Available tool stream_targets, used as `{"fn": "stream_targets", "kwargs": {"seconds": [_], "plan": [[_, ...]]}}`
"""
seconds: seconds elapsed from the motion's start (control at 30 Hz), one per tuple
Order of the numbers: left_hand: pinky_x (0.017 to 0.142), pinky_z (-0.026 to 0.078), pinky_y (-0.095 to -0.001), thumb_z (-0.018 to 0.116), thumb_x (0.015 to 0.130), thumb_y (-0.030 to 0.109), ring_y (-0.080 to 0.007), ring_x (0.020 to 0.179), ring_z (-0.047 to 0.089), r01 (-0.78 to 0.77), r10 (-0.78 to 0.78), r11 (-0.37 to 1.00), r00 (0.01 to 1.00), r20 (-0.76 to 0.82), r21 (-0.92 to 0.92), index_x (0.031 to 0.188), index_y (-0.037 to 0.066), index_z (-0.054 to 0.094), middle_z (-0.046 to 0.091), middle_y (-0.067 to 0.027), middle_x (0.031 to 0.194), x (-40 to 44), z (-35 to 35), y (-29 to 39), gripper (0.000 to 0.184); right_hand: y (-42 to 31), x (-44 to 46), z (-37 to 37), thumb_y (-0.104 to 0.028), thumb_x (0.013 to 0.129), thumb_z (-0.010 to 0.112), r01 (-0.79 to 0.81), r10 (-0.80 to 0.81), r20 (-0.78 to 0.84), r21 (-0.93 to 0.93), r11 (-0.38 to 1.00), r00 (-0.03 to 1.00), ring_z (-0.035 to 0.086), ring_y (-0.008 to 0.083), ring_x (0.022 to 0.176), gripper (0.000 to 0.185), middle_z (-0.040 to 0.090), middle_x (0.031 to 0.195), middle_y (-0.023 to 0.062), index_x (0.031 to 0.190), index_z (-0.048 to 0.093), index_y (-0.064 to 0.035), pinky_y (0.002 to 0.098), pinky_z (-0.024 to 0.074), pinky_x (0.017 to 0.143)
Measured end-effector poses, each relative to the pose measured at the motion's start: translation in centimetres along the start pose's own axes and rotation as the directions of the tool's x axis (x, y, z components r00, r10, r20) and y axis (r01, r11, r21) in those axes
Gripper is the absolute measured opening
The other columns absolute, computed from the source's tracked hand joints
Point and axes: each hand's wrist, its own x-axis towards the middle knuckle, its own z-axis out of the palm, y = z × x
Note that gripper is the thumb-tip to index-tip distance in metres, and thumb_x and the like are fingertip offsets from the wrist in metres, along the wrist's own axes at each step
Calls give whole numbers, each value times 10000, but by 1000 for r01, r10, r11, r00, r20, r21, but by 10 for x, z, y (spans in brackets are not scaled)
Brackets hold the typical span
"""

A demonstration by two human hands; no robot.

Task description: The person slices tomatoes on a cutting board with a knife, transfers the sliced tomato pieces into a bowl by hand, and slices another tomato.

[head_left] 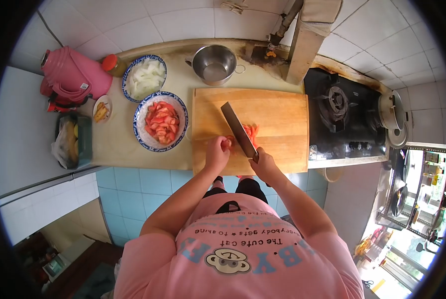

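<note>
On the wooden cutting board (283, 107), my right hand (264, 165) is wrapped round the handle of a cleaver (239, 130), its blade slanting up and left. My left hand (219, 153) is closed on a piece of tomato (226, 144), just left of the blade. Cut tomato pieces (252, 132) lie against the blade's right side. Left of the board, a blue-rimmed bowl holds many tomato chunks (161, 123). Behind it, a blue-rimmed plate carries pale sliced vegetable (145, 78).
A metal pot (214, 65) stands behind the board. At the left are a pink thermos (78, 74), a red-lidded jar (113, 65), a small dish (102, 109) and a green bin (83, 141). A gas stove (347, 117) adjoins the board's right side.
</note>
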Motion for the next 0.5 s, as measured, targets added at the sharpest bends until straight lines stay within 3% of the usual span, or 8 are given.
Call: {"fn": "stream_targets", "kwargs": {"seconds": [0.17,0.5], "plan": [[701,484,-385,711,712,11,-290,769,573,-87,91,993,994,-59,77,924,29,575,583,-103,783,2,-7,21,253,-2,-15,-15,-119,870,658,52,-50,62,-40,998,997,644,460,803,258,646,798,265,976,477,31,489,506,684],[669,445,-418,727,677,19,-319,736,539,-47,55,993,996,-71,110,789,41,550,548,-110,733,5,-9,21,211,-11,-30,-25,-107,870,656,61,-55,155,-32,998,986,648,452,808,247,652,799,259,967,476,32,484,513,693]]}}
